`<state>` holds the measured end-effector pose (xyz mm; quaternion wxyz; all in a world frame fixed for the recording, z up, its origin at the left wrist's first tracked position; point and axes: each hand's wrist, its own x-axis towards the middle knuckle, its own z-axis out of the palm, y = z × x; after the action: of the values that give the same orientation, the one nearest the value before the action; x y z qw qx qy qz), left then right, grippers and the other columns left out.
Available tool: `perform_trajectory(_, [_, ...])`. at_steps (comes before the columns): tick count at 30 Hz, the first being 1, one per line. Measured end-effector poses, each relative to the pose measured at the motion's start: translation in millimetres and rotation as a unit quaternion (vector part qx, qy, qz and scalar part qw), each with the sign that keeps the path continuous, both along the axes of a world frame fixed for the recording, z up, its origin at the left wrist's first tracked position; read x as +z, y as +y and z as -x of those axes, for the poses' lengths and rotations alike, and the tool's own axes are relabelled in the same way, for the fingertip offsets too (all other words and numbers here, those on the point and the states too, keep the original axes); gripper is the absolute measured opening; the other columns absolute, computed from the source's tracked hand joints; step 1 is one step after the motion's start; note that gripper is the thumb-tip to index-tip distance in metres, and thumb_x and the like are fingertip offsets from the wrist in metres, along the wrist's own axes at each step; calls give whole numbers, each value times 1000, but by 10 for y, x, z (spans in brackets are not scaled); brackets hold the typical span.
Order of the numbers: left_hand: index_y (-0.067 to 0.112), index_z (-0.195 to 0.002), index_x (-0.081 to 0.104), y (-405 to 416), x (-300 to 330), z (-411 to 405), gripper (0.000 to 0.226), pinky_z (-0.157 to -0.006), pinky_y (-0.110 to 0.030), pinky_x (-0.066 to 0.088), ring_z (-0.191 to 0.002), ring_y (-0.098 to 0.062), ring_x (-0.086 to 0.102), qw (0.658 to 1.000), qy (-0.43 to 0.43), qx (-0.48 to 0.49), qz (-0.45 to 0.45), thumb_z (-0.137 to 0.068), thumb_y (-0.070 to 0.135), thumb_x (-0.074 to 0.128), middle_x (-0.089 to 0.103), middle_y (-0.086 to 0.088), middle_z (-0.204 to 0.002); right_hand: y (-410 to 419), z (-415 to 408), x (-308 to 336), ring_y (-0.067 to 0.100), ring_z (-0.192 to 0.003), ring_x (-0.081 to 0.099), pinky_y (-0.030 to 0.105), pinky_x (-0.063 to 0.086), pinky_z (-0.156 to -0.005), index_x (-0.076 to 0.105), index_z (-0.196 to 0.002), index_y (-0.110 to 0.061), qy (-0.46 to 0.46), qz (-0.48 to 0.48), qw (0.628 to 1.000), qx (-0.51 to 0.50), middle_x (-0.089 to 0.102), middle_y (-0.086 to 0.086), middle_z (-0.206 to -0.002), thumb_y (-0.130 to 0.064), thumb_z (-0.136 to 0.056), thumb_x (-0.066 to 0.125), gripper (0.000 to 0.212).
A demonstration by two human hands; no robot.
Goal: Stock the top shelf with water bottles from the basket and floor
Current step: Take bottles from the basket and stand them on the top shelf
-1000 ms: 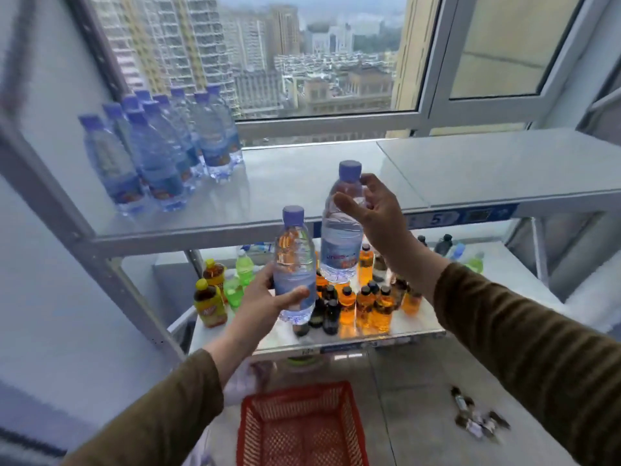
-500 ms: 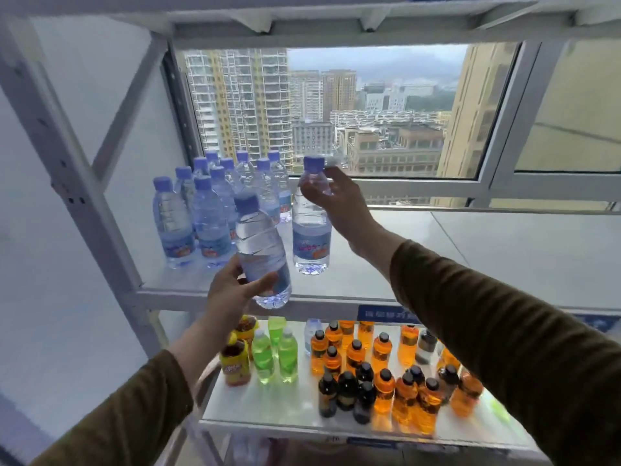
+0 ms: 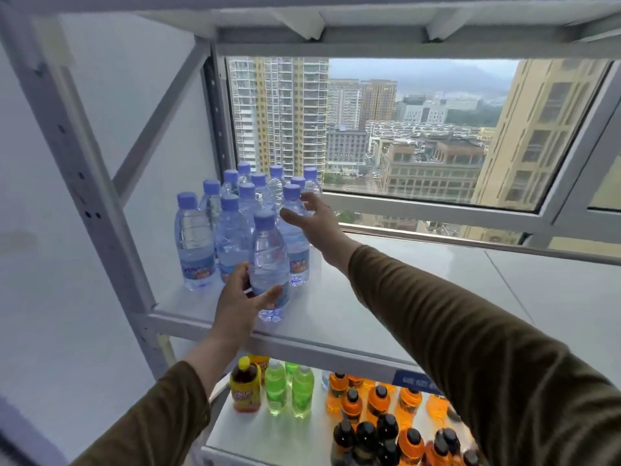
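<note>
Several clear water bottles with blue caps stand clustered at the left end of the white shelf. My left hand is wrapped around the lower part of one more water bottle, which stands upright near the shelf's front edge, just in front of the cluster. Right of the cluster stands another bottle. My right hand hovers at its neck with fingers spread, thumb just in front of it, not gripping it.
A grey upright post and diagonal brace frame the shelf's left side, and a beam runs overhead. A window lies behind. The lower shelf holds yellow-labelled, green, orange and dark bottles.
Both hands carried their bottles up and left to the cluster. The right hand's bottle now stands on the shelf and the fingers have opened. The left bottle has come down onto the shelf.
</note>
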<state>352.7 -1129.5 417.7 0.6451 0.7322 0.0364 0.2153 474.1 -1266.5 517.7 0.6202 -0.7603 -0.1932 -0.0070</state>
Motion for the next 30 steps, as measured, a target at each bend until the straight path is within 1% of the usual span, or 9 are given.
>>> perform_trajectory(3, [18,-119,60,-42,12,-83,46,-75,-9,51,-90,8,68,1000,-2,14,-5,-79,6,81,72,7,-111,83,-109,-72,23,-119,56,35,47,-92,52,-141,-16,6,7,1000,1,57,5,-132,-35,-86,79,64])
perform_trajectory(6, [22,-118,60,-64,2,-149,45,-75,-6,49,-91,10,67,1000,0,19,-12,-80,7,80,70,11,-111,140,-183,-141,22,-124,56,40,49,-101,53,-140,-18,7,8,1000,-9,57,5,-138,-39,-82,82,68])
perform_trajectory(10, [30,-115,59,-30,-30,-179,45,-80,-14,53,-100,0,69,1000,8,13,-24,-81,11,80,71,11,-115,153,-252,-172,21,-123,57,40,49,-101,55,-136,-20,-13,20,1000,-1,59,3,-137,-42,-81,82,65])
perform_trajectory(13, [29,-115,57,24,-52,-179,47,-92,-28,53,-107,-9,68,999,24,14,-41,-78,21,85,71,6,-117,97,-293,-129,24,-125,57,47,50,-105,54,-136,-19,11,37,999,38,58,4,-138,-39,-85,78,60])
perform_trajectory(16, [30,-117,57,59,-60,-183,50,-98,-36,52,-111,-14,66,997,35,27,-69,-76,30,86,70,6,-118,43,-338,-105,29,-118,63,53,54,-100,53,-137,-22,34,54,996,65,61,10,-137,-38,-83,80,62])
perform_trajectory(20, [31,-125,57,63,-56,-192,62,-101,-41,52,-112,-14,66,994,46,37,-87,-72,45,85,70,4,-120,65,-345,-122,27,-114,65,54,56,-95,53,-131,-28,1,73,997,21,64,9,-130,-38,-83,80,56])
perform_trajectory(24, [33,-126,57,78,-40,-240,74,-103,-45,51,-114,-15,65,994,50,35,-92,-62,61,81,70,5,-121,109,-284,-96,26,-121,60,51,53,-100,51,-138,-23,-51,108,993,-16,61,9,-137,-39,-87,76,59])
perform_trajectory(26, [33,-127,57,85,-36,-272,71,-105,-46,50,-116,-15,64,994,55,31,-89,-65,58,82,69,4,-123,128,-293,-100,26,-121,61,51,52,-100,50,-139,-22,-66,123,990,-26,60,9,-139,-40,-89,74,59])
perform_trajectory(30, [31,-131,53,103,-31,-315,60,-106,-42,49,-117,-14,62,993,64,28,-99,-80,40,82,66,4,-126,150,-297,-91,28,-118,61,52,54,-98,50,-138,-23,-71,136,988,-29,60,10,-137,-44,-88,73,60])
